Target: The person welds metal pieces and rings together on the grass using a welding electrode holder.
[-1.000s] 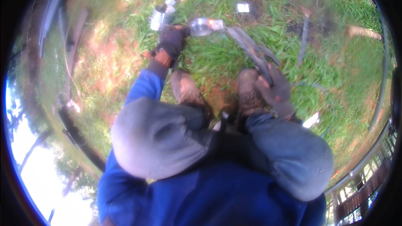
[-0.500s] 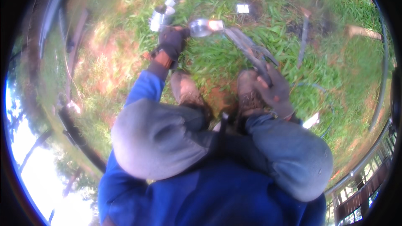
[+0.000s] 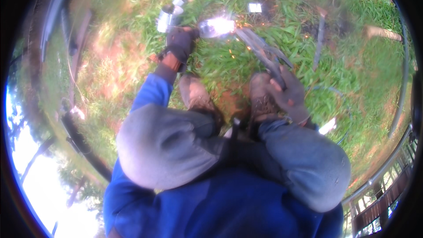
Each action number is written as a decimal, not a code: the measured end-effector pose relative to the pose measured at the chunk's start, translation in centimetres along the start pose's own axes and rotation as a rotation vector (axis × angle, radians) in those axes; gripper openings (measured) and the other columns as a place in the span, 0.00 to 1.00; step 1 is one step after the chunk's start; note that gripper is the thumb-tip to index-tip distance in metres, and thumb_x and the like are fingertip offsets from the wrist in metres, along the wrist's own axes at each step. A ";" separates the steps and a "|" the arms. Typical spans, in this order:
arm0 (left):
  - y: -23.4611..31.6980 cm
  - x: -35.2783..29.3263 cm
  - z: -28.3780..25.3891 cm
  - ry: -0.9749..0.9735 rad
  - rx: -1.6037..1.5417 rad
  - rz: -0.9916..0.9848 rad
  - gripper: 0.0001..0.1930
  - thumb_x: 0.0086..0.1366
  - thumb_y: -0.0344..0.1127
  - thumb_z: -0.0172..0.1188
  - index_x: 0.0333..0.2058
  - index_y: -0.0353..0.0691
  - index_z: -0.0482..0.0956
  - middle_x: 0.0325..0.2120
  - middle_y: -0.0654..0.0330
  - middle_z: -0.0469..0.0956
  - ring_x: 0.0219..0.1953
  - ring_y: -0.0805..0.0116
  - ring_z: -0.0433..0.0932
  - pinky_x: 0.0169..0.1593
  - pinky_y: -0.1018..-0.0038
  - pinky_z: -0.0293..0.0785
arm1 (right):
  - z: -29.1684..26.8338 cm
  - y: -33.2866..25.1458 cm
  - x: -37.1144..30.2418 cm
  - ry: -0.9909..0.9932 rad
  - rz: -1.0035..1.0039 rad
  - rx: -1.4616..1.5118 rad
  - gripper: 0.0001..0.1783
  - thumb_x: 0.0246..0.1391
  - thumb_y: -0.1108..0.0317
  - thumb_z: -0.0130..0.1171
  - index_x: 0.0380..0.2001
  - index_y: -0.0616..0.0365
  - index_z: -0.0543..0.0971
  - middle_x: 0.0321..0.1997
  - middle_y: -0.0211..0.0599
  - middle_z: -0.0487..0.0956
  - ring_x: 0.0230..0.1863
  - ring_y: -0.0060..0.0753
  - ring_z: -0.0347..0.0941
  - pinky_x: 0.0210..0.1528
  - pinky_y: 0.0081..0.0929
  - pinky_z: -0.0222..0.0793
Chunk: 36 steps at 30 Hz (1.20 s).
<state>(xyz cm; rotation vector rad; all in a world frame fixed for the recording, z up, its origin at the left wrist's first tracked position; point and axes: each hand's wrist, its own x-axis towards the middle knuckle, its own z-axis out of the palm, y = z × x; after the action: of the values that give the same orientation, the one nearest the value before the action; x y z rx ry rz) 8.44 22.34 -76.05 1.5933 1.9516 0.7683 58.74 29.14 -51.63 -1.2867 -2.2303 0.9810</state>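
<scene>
My left hand [image 3: 181, 44], in a dark glove, is closed at the near left end of a short shiny metal cylinder [image 3: 205, 29] above the grass. A white glare covers the cylinder's right end, and orange sparks fly from it. My right hand [image 3: 290, 91], also gloved, is wrapped round the handle of a long dark welding electrode holder [image 3: 263, 54]. The holder slants up and left, its far end close to the glare. Any rod in its jaws is lost in the brightness. Several silvery metal pieces [image 3: 167, 20] lie just beyond my left hand.
My boots [image 3: 197, 92] stand on grass between the hands. A small white square [image 3: 254, 8] lies ahead. To the right are a dark bar [image 3: 319, 39], a pale wooden piece [image 3: 382, 34] and a thin cable [image 3: 328, 89]. Long bars [image 3: 79, 57] lie at left.
A bright white arc has lit at the cylinder's right end, and sparks now scatter around it. Both hands have stayed almost in place.
</scene>
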 end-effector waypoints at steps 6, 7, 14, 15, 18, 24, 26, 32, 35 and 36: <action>1.9 -0.1 0.1 -0.026 -0.174 -0.032 0.10 0.71 0.31 0.63 0.46 0.48 0.91 0.35 0.61 0.91 0.38 0.66 0.90 0.37 0.69 0.83 | 0.3 0.8 -0.3 0.021 -0.025 -0.043 0.37 0.53 0.56 0.83 0.65 0.50 0.81 0.44 0.48 0.87 0.41 0.56 0.88 0.42 0.48 0.84; 4.0 0.5 -0.3 0.018 -0.374 0.057 0.10 0.72 0.32 0.62 0.46 0.47 0.91 0.35 0.61 0.91 0.38 0.67 0.90 0.37 0.69 0.83 | 0.5 1.6 -0.8 0.072 -0.040 -0.031 0.38 0.53 0.56 0.84 0.65 0.52 0.81 0.43 0.49 0.87 0.40 0.56 0.88 0.41 0.47 0.84; 10.9 1.2 -2.8 -0.188 0.547 -0.148 0.10 0.72 0.37 0.64 0.45 0.57 0.93 0.37 0.66 0.91 0.40 0.62 0.91 0.43 0.60 0.85 | 1.0 2.4 -0.9 0.090 -0.031 -0.026 0.38 0.51 0.58 0.85 0.63 0.57 0.81 0.40 0.48 0.86 0.37 0.56 0.87 0.38 0.45 0.84; 14.7 1.9 -4.2 -0.264 0.705 -0.099 0.10 0.71 0.36 0.65 0.45 0.59 0.93 0.37 0.67 0.91 0.40 0.61 0.91 0.44 0.59 0.85 | 0.7 2.4 -1.1 0.100 -0.021 -0.032 0.38 0.51 0.58 0.85 0.63 0.57 0.81 0.40 0.48 0.86 0.37 0.56 0.87 0.38 0.45 0.84; 7.8 0.6 -2.8 -0.164 0.399 -0.232 0.10 0.70 0.36 0.66 0.44 0.59 0.93 0.36 0.66 0.91 0.40 0.61 0.91 0.44 0.59 0.85 | 0.4 1.6 -0.6 0.061 -0.056 -0.035 0.36 0.52 0.59 0.82 0.63 0.53 0.82 0.39 0.48 0.86 0.37 0.55 0.88 0.39 0.46 0.83; 6.0 0.5 -1.6 -0.134 0.250 -0.203 0.09 0.69 0.35 0.66 0.42 0.57 0.93 0.35 0.63 0.90 0.37 0.61 0.90 0.39 0.61 0.84 | 0.1 0.5 -0.4 0.020 0.010 -0.019 0.34 0.53 0.60 0.81 0.63 0.48 0.82 0.41 0.48 0.86 0.38 0.56 0.87 0.41 0.47 0.84; 5.5 0.5 -1.5 -0.133 0.136 -0.287 0.09 0.68 0.35 0.66 0.42 0.56 0.93 0.34 0.62 0.90 0.36 0.61 0.90 0.38 0.62 0.84 | 0.2 0.7 -0.6 0.052 -0.034 -0.024 0.34 0.53 0.58 0.81 0.63 0.47 0.82 0.42 0.48 0.87 0.40 0.56 0.88 0.42 0.48 0.84; 5.1 0.2 -1.7 -0.209 0.572 -0.141 0.10 0.66 0.35 0.66 0.42 0.56 0.93 0.34 0.64 0.90 0.36 0.62 0.91 0.38 0.65 0.83 | -0.2 -0.3 0.1 -0.005 -0.001 -0.007 0.34 0.54 0.56 0.80 0.64 0.45 0.82 0.45 0.47 0.87 0.43 0.55 0.88 0.45 0.48 0.85; 7.5 0.8 -2.4 -0.145 0.433 -0.145 0.09 0.67 0.36 0.66 0.42 0.57 0.93 0.34 0.65 0.91 0.37 0.64 0.91 0.39 0.65 0.84 | -0.1 0.0 -0.1 -0.011 0.036 -0.009 0.34 0.54 0.56 0.80 0.64 0.47 0.81 0.45 0.48 0.87 0.43 0.56 0.88 0.45 0.48 0.85; 7.6 0.7 -2.5 -0.138 0.388 -0.177 0.09 0.67 0.36 0.66 0.42 0.57 0.93 0.34 0.65 0.91 0.37 0.64 0.91 0.40 0.65 0.84 | -0.1 0.0 -0.1 -0.013 0.032 -0.007 0.34 0.54 0.56 0.80 0.64 0.47 0.81 0.45 0.48 0.87 0.43 0.56 0.88 0.45 0.48 0.85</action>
<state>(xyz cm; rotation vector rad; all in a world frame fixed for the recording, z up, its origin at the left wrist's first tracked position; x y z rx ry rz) 11.86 23.89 -68.94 1.6031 2.1954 0.2098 58.80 29.11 -51.56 -1.3260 -2.2312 0.9962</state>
